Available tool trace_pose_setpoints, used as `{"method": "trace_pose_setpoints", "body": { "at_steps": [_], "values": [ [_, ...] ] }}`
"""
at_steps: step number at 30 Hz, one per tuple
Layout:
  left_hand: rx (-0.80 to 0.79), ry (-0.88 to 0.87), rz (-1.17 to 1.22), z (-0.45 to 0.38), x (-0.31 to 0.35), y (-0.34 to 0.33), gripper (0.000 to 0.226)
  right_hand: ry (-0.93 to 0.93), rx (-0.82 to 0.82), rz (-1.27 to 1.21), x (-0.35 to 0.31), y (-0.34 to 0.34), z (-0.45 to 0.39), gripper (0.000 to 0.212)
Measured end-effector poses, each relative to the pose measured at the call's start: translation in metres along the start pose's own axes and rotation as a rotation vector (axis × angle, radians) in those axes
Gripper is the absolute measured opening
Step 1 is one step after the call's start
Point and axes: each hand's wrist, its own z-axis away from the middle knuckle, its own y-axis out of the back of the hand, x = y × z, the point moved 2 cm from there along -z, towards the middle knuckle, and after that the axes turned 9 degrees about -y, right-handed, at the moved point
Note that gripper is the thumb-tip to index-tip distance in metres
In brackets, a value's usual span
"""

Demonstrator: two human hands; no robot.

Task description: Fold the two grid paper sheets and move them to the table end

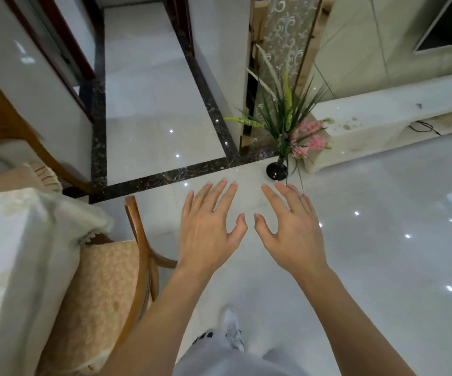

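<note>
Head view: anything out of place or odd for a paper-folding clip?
No grid paper sheets are in view. Both hands, left hand and right hand, are spread open and empty over the glossy white tile floor, beside the cloth-covered table. Nothing looks spilled or damaged.

We see a glossy white tiled floor (368, 240) with a dark speckled marble border strip (165, 172). Directly on it: a black vase of green and pink artificial flowers (277, 170), a wooden chair with a beige patterned cushion (105, 289), and a white sneaker (234, 331).
</note>
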Motion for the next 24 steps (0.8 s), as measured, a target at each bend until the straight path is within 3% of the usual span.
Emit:
{"method": "trace_pose_setpoints", "body": {
  "at_steps": [16,24],
  "values": [
    [0.055,0.175,-0.073,-0.149,-0.127,-0.034,0.060,0.157,-0.105,-0.012,-0.049,-0.095,-0.203,0.059],
    [0.120,0.294,-0.166,-0.249,-0.195,-0.054,0.058,0.329,-0.176,-0.066,-0.076,-0.150,-0.342,0.057]
  ]
}}
